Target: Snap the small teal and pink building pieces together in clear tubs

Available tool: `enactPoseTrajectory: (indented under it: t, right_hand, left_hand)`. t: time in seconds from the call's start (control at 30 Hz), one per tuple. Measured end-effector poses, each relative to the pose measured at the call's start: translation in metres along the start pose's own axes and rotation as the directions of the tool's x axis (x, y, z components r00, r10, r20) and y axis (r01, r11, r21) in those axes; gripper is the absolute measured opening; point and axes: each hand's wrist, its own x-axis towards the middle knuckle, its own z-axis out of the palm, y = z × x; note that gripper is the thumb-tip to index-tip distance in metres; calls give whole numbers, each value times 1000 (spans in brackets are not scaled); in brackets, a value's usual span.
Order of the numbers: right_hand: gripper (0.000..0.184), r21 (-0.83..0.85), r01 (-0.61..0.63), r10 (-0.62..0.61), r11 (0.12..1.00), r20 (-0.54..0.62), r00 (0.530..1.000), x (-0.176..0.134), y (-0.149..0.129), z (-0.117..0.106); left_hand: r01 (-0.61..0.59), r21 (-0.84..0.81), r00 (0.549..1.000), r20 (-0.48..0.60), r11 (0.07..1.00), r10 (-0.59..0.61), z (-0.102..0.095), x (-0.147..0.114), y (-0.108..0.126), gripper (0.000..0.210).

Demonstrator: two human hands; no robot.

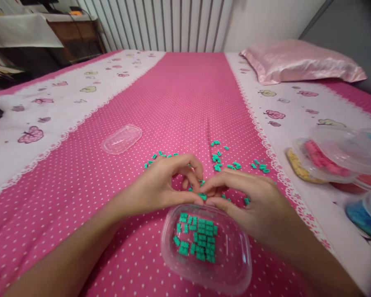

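My left hand (173, 181) and my right hand (243, 196) meet just beyond the rim of a clear plastic container (235, 264). Between their fingertips is a small green toy brick (202, 196), pinched from both sides. Inside the container lie many green bricks (205, 235), some in neat joined rows and others loose. More loose green bricks (216, 159) are scattered on the bedspread past my hands, and a few lie partly hidden behind my fingers.
A clear lid (123, 139) lies on the pink dotted bedspread (185, 99) to the left. At right stand stacked containers of pink (324, 159), yellow (303, 167) and blue pieces (363, 216). A pink pillow (299, 62) rests at the far right.
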Motion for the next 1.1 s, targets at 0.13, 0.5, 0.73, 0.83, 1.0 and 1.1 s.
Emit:
enactPoseTrajectory:
  t: [0.13,0.5,0.73,0.83,1.0,1.1]
  right_hand:
    - [18,-50,-16,16,999,-4,1000,-4,-6,-9]
    - [20,-779,295,-174,552,239,955,-42,-19,-10]
    - [23,-863,279,-151,421,236,960,-47,-14,10]
    - [21,-874,249,-108,417,224,969,-49,-17,10]
    - [23,-860,235,-97,453,214,972,-51,-20,13]
    - [24,-878,214,-68,428,205,976,-50,-20,16]
  left_hand:
    - [24,-160,999,-21,987,-28,7,-1,2,29]
    - [-49,196,997,-47,979,59,-18,6,-18,25]
    - [-142,239,990,46,961,134,-5,7,-16,14]
    - [-162,240,986,69,957,149,-4,7,-15,13]
    - [-149,260,987,93,954,129,-4,7,-13,16]
    - [-152,275,987,94,949,131,-3,7,-13,18]
